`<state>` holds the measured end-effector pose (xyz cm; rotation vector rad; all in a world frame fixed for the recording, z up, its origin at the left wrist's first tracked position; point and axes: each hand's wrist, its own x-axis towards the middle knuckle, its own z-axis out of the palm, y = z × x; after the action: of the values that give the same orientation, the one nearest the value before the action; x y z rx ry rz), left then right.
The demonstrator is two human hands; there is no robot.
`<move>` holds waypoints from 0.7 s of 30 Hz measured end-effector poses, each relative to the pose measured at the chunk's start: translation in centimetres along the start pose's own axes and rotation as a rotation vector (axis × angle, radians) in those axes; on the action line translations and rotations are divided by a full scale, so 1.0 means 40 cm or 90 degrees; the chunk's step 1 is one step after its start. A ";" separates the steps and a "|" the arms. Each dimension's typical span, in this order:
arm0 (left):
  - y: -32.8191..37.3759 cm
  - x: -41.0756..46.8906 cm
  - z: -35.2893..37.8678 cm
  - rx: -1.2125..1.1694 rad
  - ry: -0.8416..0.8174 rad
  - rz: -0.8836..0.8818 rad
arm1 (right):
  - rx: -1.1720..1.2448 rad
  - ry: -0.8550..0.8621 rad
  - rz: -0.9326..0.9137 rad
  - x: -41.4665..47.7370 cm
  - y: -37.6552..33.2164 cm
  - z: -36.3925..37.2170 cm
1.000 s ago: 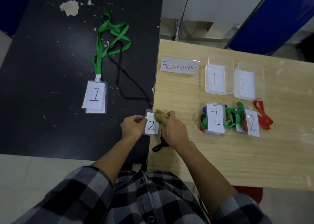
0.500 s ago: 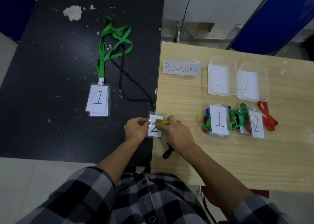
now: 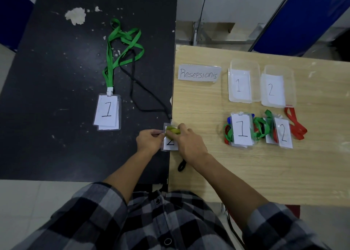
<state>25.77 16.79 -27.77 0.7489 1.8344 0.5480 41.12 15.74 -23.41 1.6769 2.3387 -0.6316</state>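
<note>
Since the earlier frames the yellow-green cloth (image 3: 173,130) has been carried leftward from the upper right corner of the badge marked 2 (image 3: 170,146) across its top, so that the head of the digit is now hidden. The badge lies across the seam between the black bench (image 3: 56,64) and the wooden bench (image 3: 236,174), with its black lanyard (image 3: 149,110) trailing up the black one. Its left edge is pinched by the left grip (image 3: 149,140); the cloth is held under the curled fingers of the right grip (image 3: 189,143).

The step in hand is judged to be the wiping of the badge sleeve. The next move would call for the lower half to be wiped while the badge is held flat, and then, probably, for it to be laid with the stack marked 2 (image 3: 283,134).

Two clear tubs stand at the far side. Tub 1 (image 3: 255,65) and tub 2 (image 3: 291,75) each show a numbered paper. Whether it lies inside or beneath cannot be told, and no badges are seen in either.
</note>
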 end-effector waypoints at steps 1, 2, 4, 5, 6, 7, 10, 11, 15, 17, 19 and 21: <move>-0.001 0.002 0.000 0.003 -0.001 0.002 | 0.000 -0.006 -0.013 -0.006 -0.002 0.007; -0.001 0.002 0.000 0.005 -0.001 0.000 | 0.000 -0.009 -0.022 -0.012 0.006 0.008; -0.001 0.002 0.000 0.000 -0.003 -0.004 | 0.001 -0.003 -0.009 -0.021 0.032 0.000; -0.001 0.002 -0.001 -0.007 -0.007 -0.007 | 0.003 0.000 0.012 -0.021 0.041 -0.001; -0.001 0.003 0.000 -0.015 -0.014 -0.011 | 0.005 0.007 0.036 -0.017 0.043 -0.002; -0.002 0.004 0.000 -0.023 -0.021 -0.013 | 0.006 0.015 0.054 -0.012 0.034 -0.001; -0.007 0.002 -0.005 -0.018 -0.026 0.002 | 0.002 0.003 0.027 -0.018 -0.008 0.014; -0.010 0.003 -0.005 -0.005 -0.022 0.015 | 0.000 -0.011 0.000 -0.028 -0.010 0.023; -0.018 -0.003 0.000 0.015 -0.002 0.038 | -0.018 -0.031 -0.039 -0.066 0.044 0.015; -0.016 -0.006 0.002 0.002 -0.002 0.031 | -0.023 -0.017 0.015 -0.053 0.050 0.007; -0.012 -0.006 0.003 0.006 0.000 0.032 | -0.003 -0.004 0.062 -0.045 0.024 0.006; -0.007 -0.006 0.005 0.025 0.011 0.043 | 0.011 -0.007 0.045 -0.066 0.006 0.025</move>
<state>25.95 16.42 -27.87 0.8370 1.8451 0.5650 42.16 13.08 -23.31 1.7500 2.2621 -0.6473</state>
